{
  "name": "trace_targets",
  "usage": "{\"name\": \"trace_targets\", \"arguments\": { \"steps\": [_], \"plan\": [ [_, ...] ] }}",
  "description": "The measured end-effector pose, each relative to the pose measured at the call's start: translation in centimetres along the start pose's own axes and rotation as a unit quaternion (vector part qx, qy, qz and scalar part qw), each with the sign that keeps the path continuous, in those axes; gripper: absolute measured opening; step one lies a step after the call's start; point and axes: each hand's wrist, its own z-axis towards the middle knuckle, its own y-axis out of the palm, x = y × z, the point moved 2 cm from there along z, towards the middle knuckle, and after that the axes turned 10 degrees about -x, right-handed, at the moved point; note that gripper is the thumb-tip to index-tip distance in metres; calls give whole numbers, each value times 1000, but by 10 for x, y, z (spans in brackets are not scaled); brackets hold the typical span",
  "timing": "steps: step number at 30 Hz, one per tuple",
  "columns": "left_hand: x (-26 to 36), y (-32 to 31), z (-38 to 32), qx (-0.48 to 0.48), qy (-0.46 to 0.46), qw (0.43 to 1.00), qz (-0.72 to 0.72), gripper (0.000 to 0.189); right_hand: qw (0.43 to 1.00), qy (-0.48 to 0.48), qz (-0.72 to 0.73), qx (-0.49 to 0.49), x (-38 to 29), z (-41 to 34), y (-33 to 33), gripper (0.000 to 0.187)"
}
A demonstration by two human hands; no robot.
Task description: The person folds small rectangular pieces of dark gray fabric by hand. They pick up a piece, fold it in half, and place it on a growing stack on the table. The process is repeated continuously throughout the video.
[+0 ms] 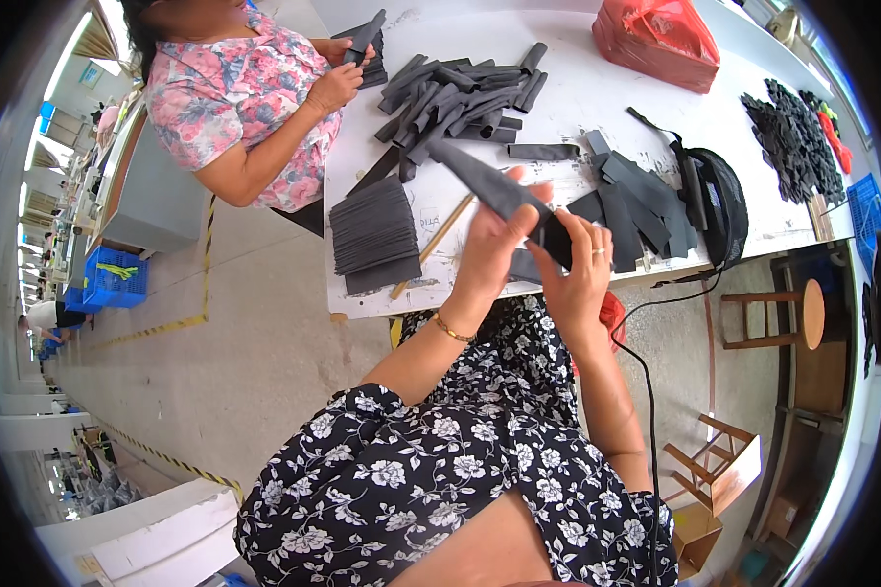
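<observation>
My left hand and my right hand both grip one dark grey fabric strip, held up above the near edge of the white table. Its free end points away to the upper left, and my fingers hide part of the near end. To the left lies a neat stack of flat grey fabric pieces, with a thin wooden stick beside it. Beyond my hands is a loose heap of rolled or folded grey strips. Flat grey pieces are spread out on the right.
A co-worker at the left side holds a similar strip. Farther right are a black mesh-covered object with a cable, a red plastic bag and a pile of small dark pieces. Wooden stools stand at right.
</observation>
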Motion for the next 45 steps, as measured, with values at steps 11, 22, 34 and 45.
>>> {"name": "trace_targets", "arguments": {
  "steps": [11, 22, 34, 45],
  "plan": [
    [-15, -8, -3, -102, -63, 990, -78, 30, 989, -21, 103, -103, -2, -16, 11, 45],
    [-19, -12, 3, -84, -52, 985, -140, 28, 971, -6, 140, -191, 4, 1, 8, 38],
    [5, -29, 29, 47, 8, 972, -229, 41, 982, -51, 97, -154, 23, 2, -2, 11],
    [-7, -6, 24, 26, 30, 975, -217, 29, 984, -25, 139, -110, 26, 18, 2, 11]
  ]
}}
